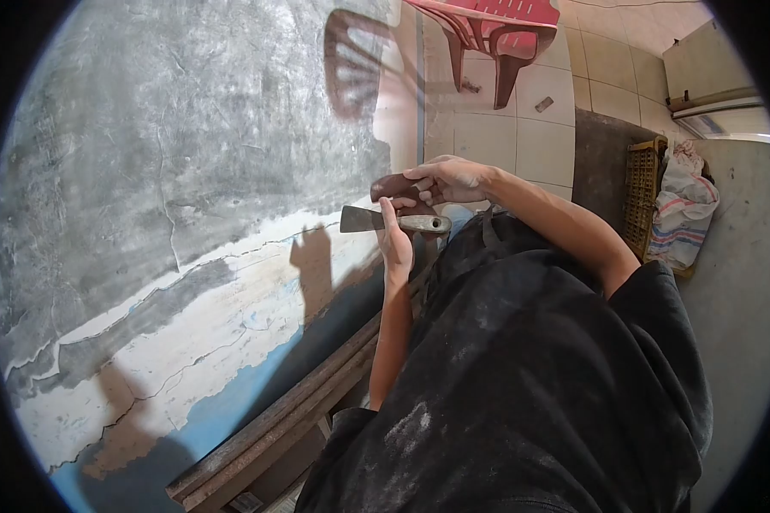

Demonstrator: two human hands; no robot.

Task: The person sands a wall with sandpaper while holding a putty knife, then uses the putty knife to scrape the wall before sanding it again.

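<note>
A putty knife sits in my left hand, its dark blade pointing left towards the wall and its worn pale handle towards my body. My right hand is closed on a curved piece of reddish-brown sandpaper, just above the putty knife. The fingertips of my left hand reach up to the lower edge of the sandpaper; the exact contact is partly hidden. White dust marks my black shirt.
A grey plastered wall with a cracked white band stands at left. Wooden beams lie along its base. A red plastic chair stands on floor tiles. At right are a yellow crate and a striped sack.
</note>
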